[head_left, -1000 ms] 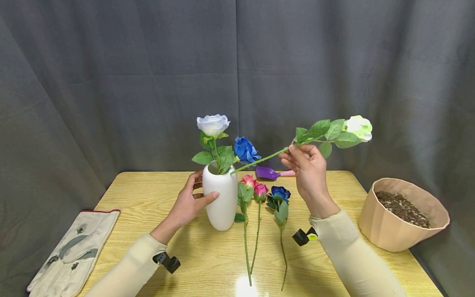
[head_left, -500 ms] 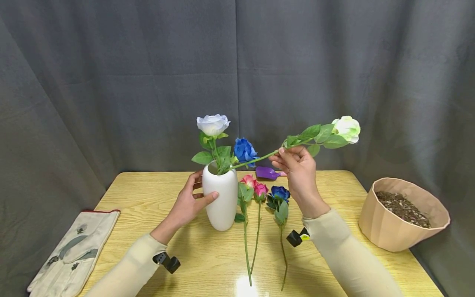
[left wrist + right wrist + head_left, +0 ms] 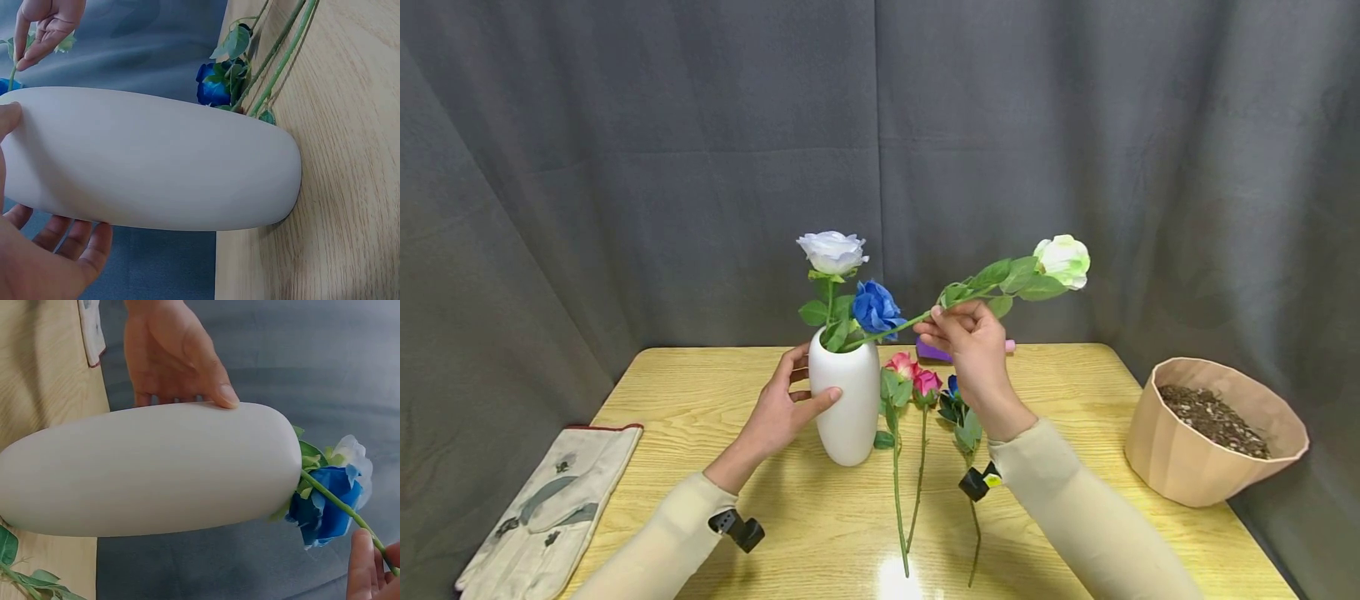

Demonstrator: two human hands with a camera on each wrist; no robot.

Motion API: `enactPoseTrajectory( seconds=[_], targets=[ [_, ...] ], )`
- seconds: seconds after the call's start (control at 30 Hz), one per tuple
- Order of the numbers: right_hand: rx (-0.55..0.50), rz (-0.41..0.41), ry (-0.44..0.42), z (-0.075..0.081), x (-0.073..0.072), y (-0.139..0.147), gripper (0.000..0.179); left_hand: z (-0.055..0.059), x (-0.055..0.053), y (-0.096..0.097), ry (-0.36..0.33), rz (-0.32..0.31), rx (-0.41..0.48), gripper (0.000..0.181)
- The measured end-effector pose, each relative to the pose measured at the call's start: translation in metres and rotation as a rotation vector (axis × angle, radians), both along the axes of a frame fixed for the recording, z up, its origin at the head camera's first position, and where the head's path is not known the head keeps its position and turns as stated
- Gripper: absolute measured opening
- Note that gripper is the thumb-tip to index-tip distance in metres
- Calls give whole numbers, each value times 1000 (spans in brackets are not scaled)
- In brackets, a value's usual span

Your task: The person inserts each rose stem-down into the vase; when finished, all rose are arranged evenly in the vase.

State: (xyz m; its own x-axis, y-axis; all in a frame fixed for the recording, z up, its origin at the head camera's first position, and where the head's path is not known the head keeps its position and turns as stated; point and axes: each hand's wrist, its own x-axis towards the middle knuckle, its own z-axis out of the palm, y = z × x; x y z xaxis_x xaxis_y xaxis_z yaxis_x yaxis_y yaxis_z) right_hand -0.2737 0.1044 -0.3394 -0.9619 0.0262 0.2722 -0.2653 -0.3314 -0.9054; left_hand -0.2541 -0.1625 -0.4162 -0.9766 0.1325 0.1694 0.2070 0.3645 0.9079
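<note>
Over the vase [image 3: 847, 404], the fingers [image 3: 930, 340] of the right hand [image 3: 976, 354] were drawn together in a pinch, thumb against fingertips, on the green stem of the white-green rose [image 3: 1063, 262]. The rose slanted, its bloom up to the right and its lower end at the vase's mouth; how deep that end went could not be told. The left hand [image 3: 781, 410] was spread round the vase's left side, thumb on the front, fingers behind, gripping it upright on the worktop [image 3: 700, 387]. From the mouth rose a white rose [image 3: 832, 252], with a blue rose [image 3: 877, 311] leaning to its right, behind the slanting stem. Just right of the vase lay two pink roses [image 3: 928, 384], then a dark blue rose [image 3: 967, 429], partly hidden by the right arm. A purple scoop [image 3: 931, 350] lay beyond the right hand. Farther out were a peach pot [image 3: 1161, 454] of soil [image 3: 1210, 421] at the right, a glove [image 3: 542, 521] over the left edge and a grey curtain [image 3: 737, 167] behind.
</note>
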Motion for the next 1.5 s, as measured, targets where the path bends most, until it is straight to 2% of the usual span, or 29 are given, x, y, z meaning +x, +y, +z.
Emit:
enactPoseTrajectory(
  seconds=[0.4, 1.03, 1.13, 1.33, 1.5],
  targets=[
    [56, 31, 11, 0, -10, -15, 11, 0, -2, 0, 4, -7, 6, 80],
    [222, 103, 5, 2, -24, -23, 9, -2, -1, -5, -11, -9, 10, 80],
    [225, 107, -2, 0, -25, -24, 10, -3, -2, -5, -12, -12, 15, 79],
    [194, 75, -36, -3, -26, -24, 26, -3, -1, -5, -7, -17, 15, 78],
    [158, 56, -35, -4, -31, -25, 21, -4, -2, -3, -4, -2, 12, 79]
  ],
)
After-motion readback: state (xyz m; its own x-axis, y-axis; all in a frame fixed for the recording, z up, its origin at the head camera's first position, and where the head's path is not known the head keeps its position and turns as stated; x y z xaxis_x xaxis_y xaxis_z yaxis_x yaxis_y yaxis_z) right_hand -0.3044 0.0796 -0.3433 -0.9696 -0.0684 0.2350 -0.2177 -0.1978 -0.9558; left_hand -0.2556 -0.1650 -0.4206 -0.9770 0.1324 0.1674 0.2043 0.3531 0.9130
